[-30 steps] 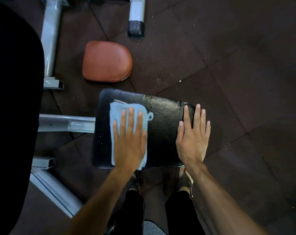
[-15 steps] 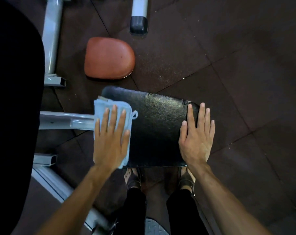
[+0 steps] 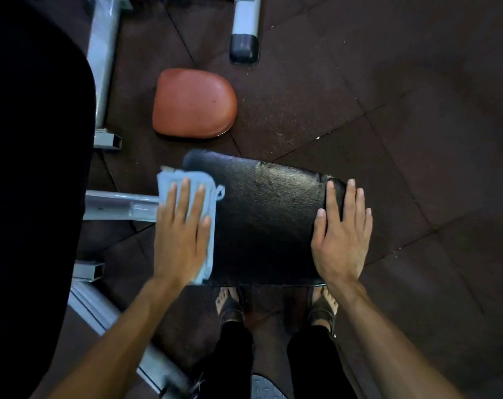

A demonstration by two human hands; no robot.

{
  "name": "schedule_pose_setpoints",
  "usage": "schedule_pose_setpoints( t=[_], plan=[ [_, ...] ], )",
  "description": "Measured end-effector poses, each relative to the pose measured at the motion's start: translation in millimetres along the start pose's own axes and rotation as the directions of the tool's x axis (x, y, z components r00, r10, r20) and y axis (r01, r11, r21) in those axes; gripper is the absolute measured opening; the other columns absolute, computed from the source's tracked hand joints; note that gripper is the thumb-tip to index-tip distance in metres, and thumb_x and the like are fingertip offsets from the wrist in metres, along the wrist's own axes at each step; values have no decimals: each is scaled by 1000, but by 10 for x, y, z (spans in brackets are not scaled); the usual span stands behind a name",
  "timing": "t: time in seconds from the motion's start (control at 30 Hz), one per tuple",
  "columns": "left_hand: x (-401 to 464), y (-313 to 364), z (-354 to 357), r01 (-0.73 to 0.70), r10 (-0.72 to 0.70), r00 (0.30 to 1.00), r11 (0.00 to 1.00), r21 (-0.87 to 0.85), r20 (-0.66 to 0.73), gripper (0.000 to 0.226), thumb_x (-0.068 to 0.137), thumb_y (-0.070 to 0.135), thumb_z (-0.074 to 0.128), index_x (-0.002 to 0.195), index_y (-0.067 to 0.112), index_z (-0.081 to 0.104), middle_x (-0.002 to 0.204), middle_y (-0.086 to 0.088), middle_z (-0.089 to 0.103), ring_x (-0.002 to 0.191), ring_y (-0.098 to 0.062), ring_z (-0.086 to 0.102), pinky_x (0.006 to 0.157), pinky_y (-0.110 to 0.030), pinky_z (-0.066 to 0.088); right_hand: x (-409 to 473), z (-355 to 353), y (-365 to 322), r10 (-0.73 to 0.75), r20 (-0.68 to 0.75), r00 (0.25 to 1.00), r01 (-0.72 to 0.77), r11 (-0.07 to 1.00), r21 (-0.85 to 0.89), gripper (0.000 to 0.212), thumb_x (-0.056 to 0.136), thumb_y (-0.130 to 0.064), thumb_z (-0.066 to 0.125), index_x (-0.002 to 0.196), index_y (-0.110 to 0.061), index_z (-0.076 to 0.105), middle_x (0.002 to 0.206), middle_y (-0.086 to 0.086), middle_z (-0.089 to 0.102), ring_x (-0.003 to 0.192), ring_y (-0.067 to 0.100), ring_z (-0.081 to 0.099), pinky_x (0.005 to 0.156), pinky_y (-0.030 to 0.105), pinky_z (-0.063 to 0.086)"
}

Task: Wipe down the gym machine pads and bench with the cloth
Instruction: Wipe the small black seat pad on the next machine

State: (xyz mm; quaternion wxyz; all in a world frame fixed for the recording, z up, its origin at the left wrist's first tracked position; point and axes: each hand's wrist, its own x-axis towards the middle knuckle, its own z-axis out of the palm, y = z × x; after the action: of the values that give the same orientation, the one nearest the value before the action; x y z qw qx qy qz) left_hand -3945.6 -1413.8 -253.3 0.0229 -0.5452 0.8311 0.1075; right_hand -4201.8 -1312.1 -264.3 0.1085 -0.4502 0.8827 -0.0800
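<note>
A black textured seat pad (image 3: pixel 264 220) lies in the middle of the view, worn at its far right corner. A folded light blue cloth (image 3: pixel 207 194) rests on the pad's left edge, partly overhanging it. My left hand (image 3: pixel 181 234) lies flat on the cloth, fingers spread, pressing it down. My right hand (image 3: pixel 342 234) rests flat on the pad's right edge, fingers together and holding nothing. A reddish-brown rounded pad (image 3: pixel 194 103) sits lower, beyond the black pad.
Grey metal frame tubes (image 3: pixel 120 205) run left of the pad, with more tubes (image 3: pixel 244 24) at the top. A large black padded backrest (image 3: pixel 34 168) fills the left side. My sandalled feet (image 3: pixel 230 306) stand on the dark rubber floor tiles (image 3: pixel 417 110).
My left hand has slid the cloth leftward across the pad, from its left-middle to its left edge. My right hand has stayed on the right edge.
</note>
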Motion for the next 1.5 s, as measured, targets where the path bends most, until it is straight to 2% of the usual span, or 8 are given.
schedule_pose_setpoints(
  t=[0.17,0.37,0.6,0.87,0.93,1.0,1.13,1.5],
  plan=[
    [-479,1105,205,-139,138,990,990,14,39,59,100,30,32,155,17,14,163,-9,11,150,-31,9,118,-53,19,13,-17,15,-3,-2,1000,3,1000,31,51,103,-34,29,154,-28,22,164,4,11,151,21,9,120,44,15],
    [695,1464,128,-209,218,973,971,-117,73,52,104,34,23,154,25,18,163,0,14,151,-21,8,121,-47,10,26,-43,144,-40,23,999,34,978,208,49,104,-25,29,152,-27,27,164,0,11,151,16,4,122,40,10],
    [59,1076,134,40,-40,999,997,-67,1,54,103,34,20,155,22,14,164,-3,7,151,-24,3,121,-49,13,16,-84,91,-19,35,999,10,972,236,49,104,-23,32,152,-27,27,164,1,10,151,17,2,122,39,6],
    [-175,1660,196,-153,171,985,829,-538,-18,62,103,14,31,154,18,-3,164,-7,1,152,-21,2,121,-51,14,22,-229,61,38,89,995,-78,857,509,47,105,-24,32,152,-20,30,163,-1,14,151,10,2,124,43,6],
    [-71,1308,149,-98,54,995,771,-629,-88,59,99,4,37,153,9,15,162,-14,10,151,-26,10,121,-48,17,-65,-292,-43,49,49,998,-67,884,462,50,104,-29,33,153,-22,25,164,1,11,151,12,3,124,43,4],
    [46,898,134,15,-68,994,857,-515,-84,51,101,10,33,151,8,26,162,-13,14,151,-25,11,119,-48,21,-198,-270,-278,4,33,999,-14,952,306,56,101,-40,34,154,-24,22,164,7,9,151,21,5,122,47,6],
    [82,536,212,-36,34,999,935,-354,-12,52,102,20,21,153,10,23,163,-9,8,151,-22,3,122,-44,11,-482,9,-808,-71,150,986,68,997,22,77,92,-62,36,155,-29,8,164,12,-2,150,33,-6,119,57,5],
    [74,608,210,-6,6,1000,955,-298,2,53,102,8,31,154,9,19,163,-12,5,151,-24,-2,122,-44,8,288,2,-609,-10,67,998,15,998,-69,62,99,-38,38,155,-25,14,164,5,11,150,35,7,116,62,15]
  ],
)
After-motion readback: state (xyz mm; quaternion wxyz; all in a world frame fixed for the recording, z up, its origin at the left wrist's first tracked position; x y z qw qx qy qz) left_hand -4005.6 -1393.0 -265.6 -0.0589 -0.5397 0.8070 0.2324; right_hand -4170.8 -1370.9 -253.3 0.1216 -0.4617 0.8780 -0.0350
